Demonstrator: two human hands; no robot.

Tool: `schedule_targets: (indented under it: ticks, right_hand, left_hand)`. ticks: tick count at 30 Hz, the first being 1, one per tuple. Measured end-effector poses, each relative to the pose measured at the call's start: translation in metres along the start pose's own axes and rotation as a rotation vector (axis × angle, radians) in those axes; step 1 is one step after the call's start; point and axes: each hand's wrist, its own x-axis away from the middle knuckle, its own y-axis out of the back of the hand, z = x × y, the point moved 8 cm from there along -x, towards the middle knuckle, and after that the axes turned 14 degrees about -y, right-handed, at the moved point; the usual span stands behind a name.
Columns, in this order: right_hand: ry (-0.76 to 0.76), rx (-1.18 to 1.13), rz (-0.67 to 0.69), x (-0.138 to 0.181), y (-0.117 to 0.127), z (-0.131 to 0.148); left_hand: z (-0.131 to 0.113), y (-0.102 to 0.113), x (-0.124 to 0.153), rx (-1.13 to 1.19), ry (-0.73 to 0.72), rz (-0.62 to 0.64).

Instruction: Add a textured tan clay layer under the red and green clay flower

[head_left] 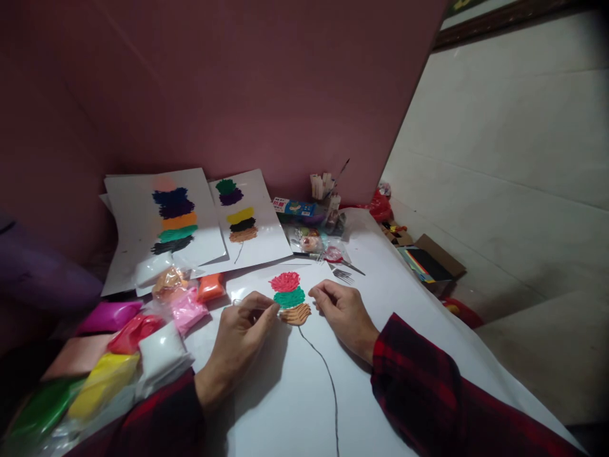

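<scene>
Flanking the clay picture (290, 298), hands rest on paper (280, 400) (left hand (240, 333) pinched, right hand (345, 311) curled).

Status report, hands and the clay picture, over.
Left hand pinching at tan clay patch. Right hand resting on paper beside it. Fork lies apart, behind.

**Matt paper, ridged clay, glossy bags**

The paper (295, 393) is white, smooth and matt. The clay (290, 297) pressed on it looks rough, scored into ridges. From the clay, the bags (102, 381) at 8 o'clock are clear glossy plastic, crinkled. The sleeves (428, 387) at 5 and 7 o'clock are soft checked cloth. The box (440, 257) at 3 o'clock is plain matt cardboard
</scene>
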Motion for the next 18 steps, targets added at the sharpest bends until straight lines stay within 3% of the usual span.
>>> schedule_targets:
  ticks: [18]
  right_hand:
    - [0.001,0.001,-0.002,0.001,0.001,0.002]
  left_hand:
    - [0.008,-0.014,-0.004,0.017,0.03,0.066]
